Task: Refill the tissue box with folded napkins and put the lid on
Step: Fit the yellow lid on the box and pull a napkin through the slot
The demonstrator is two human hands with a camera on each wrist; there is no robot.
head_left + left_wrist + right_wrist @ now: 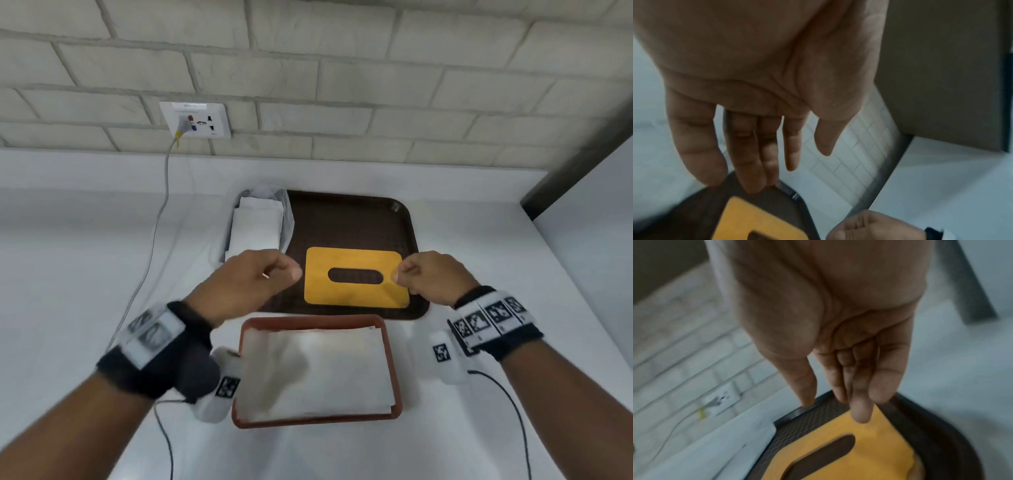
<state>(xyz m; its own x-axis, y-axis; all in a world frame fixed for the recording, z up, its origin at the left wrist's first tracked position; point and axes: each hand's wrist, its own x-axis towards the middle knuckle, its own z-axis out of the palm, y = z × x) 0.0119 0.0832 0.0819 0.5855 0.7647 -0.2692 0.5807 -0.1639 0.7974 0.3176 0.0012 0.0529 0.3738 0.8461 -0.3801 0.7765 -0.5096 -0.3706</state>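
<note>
On the left we see a plastic bag [260,219] of white napkins lying by the dark tray [352,219]. Our left hand [248,279] hovers slack, gripping nothing. The yellow lid [356,277] lies flat on the tray. Nearer us, the red-brown box [317,370] is full of folded napkins [329,366]. Our right hand [433,275] hangs loose at the lid's right edge; contact is hard to make out in the blur.

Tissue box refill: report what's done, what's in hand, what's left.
Done: folded napkins fill the open tissue box. In hand: nothing held; left hand and right hand hover open on either side of the yellow lid, which lies on the brown tray. Left: pick up the lid and fit it on the box.
</note>
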